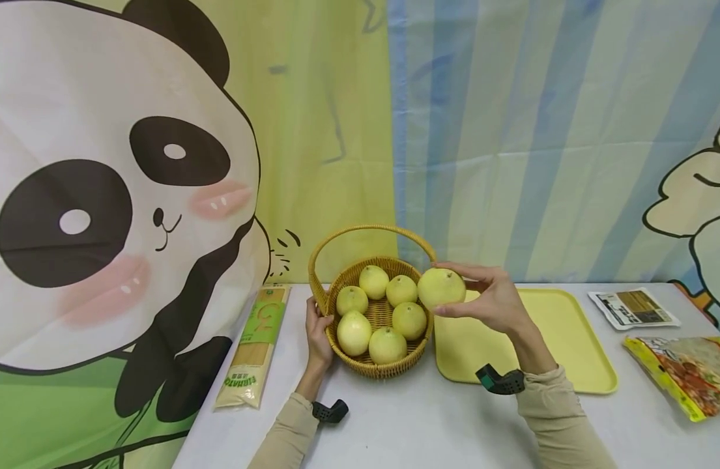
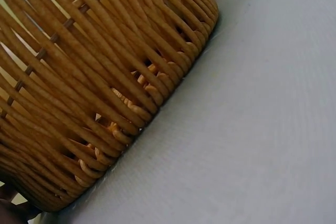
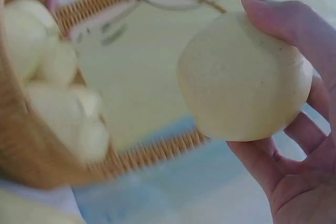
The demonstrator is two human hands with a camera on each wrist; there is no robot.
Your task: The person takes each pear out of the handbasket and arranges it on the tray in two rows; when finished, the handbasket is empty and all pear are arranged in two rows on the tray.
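Note:
My right hand [image 1: 493,301] holds a round, pale yellow-green melon [image 1: 441,289] between thumb and fingers, raised by the right rim of a wicker basket [image 1: 382,371]. In the right wrist view the melon [image 3: 244,80] shows large, with fingers wrapped behind it. My left hand [image 1: 318,331] grips the basket's left side near the foot of its handle, thumb at the rim. Several similar melons [image 1: 354,333] lie in a ring inside the basket. The left wrist view is mostly filled by the basket's woven side [image 2: 100,72] standing on the white cloth; the fingers are mostly hidden there.
A yellow tray [image 1: 571,339] lies right of the basket, partly under my right forearm. Farther right are a flat vacuum-sealed pack [image 1: 634,308] and a yellow-edged food bag [image 1: 688,371]. A noodle pack [image 1: 255,345] lies left. A printed curtain [image 1: 483,130] hangs behind the table.

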